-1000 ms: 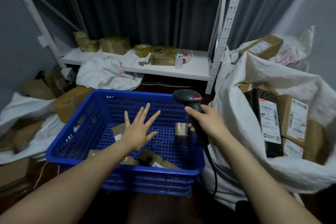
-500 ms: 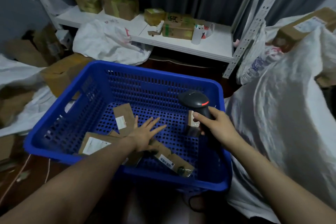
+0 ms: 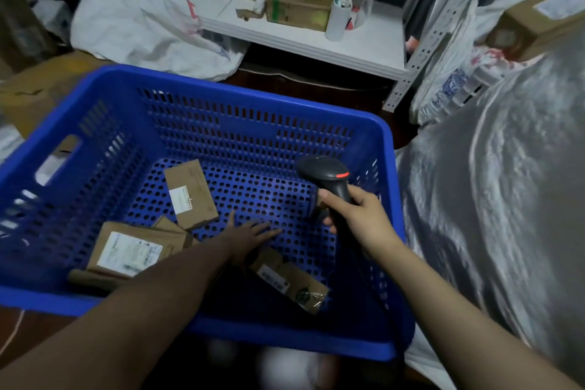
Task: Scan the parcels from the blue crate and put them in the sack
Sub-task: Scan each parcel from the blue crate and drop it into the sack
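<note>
while the left hand (image 3: pixel 250 236) reaches down into the blue crate (image 3: pixel 221 95), its fingers lie straight and spread, palm down, low over the perforated floor and holding nothing. whether it touches the floor i cannot tell. it looks set to pick the next parcel, and the nearest is the long brown parcel (image 3: pixel 291 280) at five o'clock of the floor, just beside the wrist.

the right hand (image 3: pixel 357 218) is wrapped round the handle of the black scanner (image 3: pixel 329 174), at three o'clock of the crate. its head is tipped toward ten o'clock, so the window faces down into the crate, probably kept ready to read whichever label the other hand turns up. a cable drops from the handle toward six o'clock.

three more parcels wait in the crate. a flat parcel (image 3: pixel 191 195) lies at eleven o'clock of the floor, and a wider parcel (image 3: pixel 136 250) leans at eight o'clock. both have their white labels up, which should make scanning easy. a small box (image 3: pixel 316 203) is mostly hidden behind the scanner. the sack (image 3: pixel 490 199) stands at three o'clock, touching the crate's side, close enough for a short drop. its mouth is out of sight.

as for writing, the labels show barcodes and fine print too blurred to read. the scanner carries a red stripe but no legible brand. on the white shelf (image 3: pixel 364 55) at twelve o'clock, a carton (image 3: pixel 297 3) bears green print i cannot make out.
</note>
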